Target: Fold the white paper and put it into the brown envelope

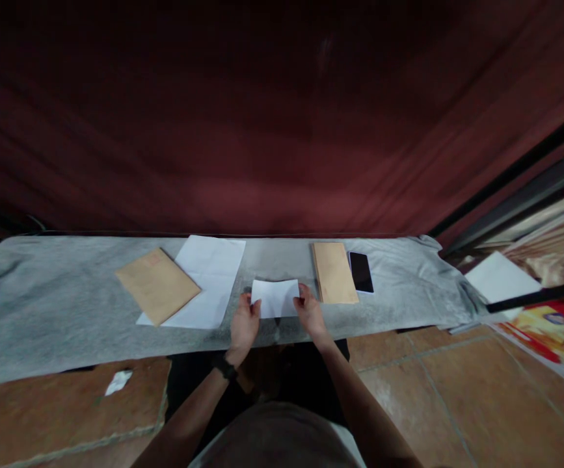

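Observation:
A small white sheet of folded paper (pixel 276 299) is held up above the grey cloth, close to the near edge. My left hand (pixel 245 322) pinches its left end, thumb on the near face. At the opposite end, my right hand (pixel 309 309) grips the paper the same way. To the right lies a stack of brown envelopes (pixel 336 273). On the left a single brown envelope (pixel 157 286) rests partly over larger white paper sheets (pixel 213 279). The fingers behind the held paper are partly hidden.
Grey cloth (pixel 67 292) covers the long narrow surface. A phone (pixel 361 272) lies beside the envelope stack. Dark red fabric (pixel 272 162) rises behind. A crumpled white scrap (pixel 118 382) is on the tiled floor, and a red and yellow printed package (pixel 555 335) stands at far right.

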Demonstrator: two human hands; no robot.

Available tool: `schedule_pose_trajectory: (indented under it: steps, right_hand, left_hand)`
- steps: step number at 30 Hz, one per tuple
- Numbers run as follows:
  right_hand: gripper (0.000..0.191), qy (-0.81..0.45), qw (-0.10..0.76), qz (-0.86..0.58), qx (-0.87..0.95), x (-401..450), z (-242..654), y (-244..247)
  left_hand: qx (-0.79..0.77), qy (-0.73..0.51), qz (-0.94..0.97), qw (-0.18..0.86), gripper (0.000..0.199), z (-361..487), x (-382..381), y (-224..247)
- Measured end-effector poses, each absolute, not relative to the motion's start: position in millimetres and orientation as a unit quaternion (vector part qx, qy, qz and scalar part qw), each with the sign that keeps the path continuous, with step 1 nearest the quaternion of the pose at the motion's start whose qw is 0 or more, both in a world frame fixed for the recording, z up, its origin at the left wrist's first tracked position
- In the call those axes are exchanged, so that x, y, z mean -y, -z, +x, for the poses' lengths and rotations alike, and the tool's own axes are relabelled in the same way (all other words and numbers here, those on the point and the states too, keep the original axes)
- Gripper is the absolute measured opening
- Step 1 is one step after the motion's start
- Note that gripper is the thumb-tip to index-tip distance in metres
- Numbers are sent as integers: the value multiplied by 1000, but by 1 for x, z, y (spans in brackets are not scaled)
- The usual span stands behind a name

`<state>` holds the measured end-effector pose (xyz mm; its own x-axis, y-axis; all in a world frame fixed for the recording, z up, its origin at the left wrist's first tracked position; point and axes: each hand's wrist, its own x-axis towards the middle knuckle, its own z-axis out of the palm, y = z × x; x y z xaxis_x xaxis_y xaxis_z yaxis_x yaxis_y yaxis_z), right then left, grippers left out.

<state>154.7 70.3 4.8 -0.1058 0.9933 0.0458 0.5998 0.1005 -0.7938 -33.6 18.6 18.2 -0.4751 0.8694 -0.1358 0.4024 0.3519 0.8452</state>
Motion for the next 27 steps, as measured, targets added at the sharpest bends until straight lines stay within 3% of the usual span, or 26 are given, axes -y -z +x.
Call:
schedule_pose_trajectory:
  steps: [4,10,16,22,27]
  right_hand:
    - [47,-214,255,-591,734,-66,151,-4]
    - [51,-116,219,-592,767,-54,143,-9]
    - [50,-119,209,-454,858,-22,130,-2]
    - [53,-86,180,-462,864,-5,133,13]
    - [56,-77,169,-458,869,-5,132,19]
  left_hand:
    - [-820,-222,494,183,46,-31,-16,-27]
    - [-807,-149,562,104,49,-29,-11,-25]
    - [-793,-151,582,99,47,-33,-10,-17]
    - [-774,-210,594,64,43,-30,-6,-17]
    - [-646,-230,725,73,52,-4,3,-12]
